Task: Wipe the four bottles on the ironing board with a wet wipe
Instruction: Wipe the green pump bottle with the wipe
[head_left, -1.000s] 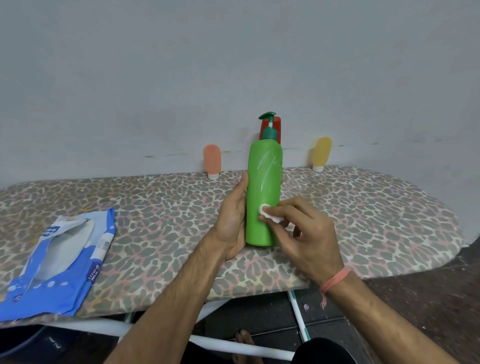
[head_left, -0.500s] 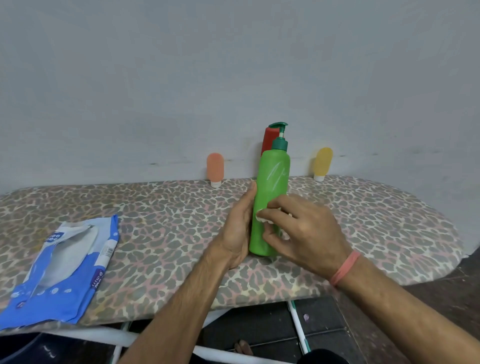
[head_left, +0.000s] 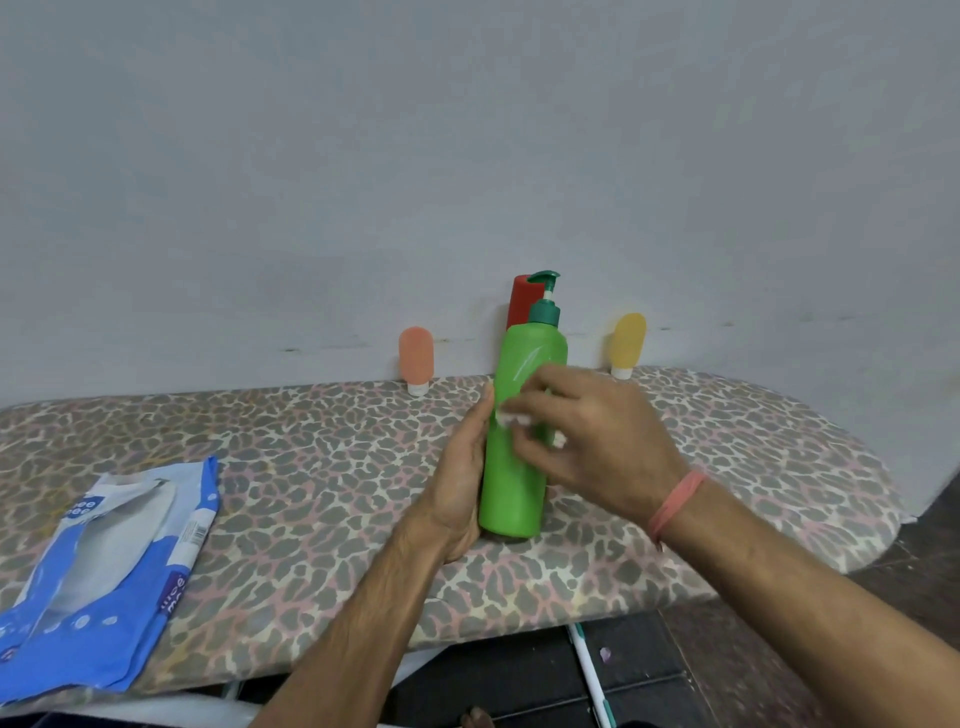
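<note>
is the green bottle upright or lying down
Upright. The green bottle stands on its base on the ironing board, pump on top, with a slight lean.

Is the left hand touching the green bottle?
Touching. The head view shows the left hand flat against the side of the green bottle, with no gap between them.
</note>
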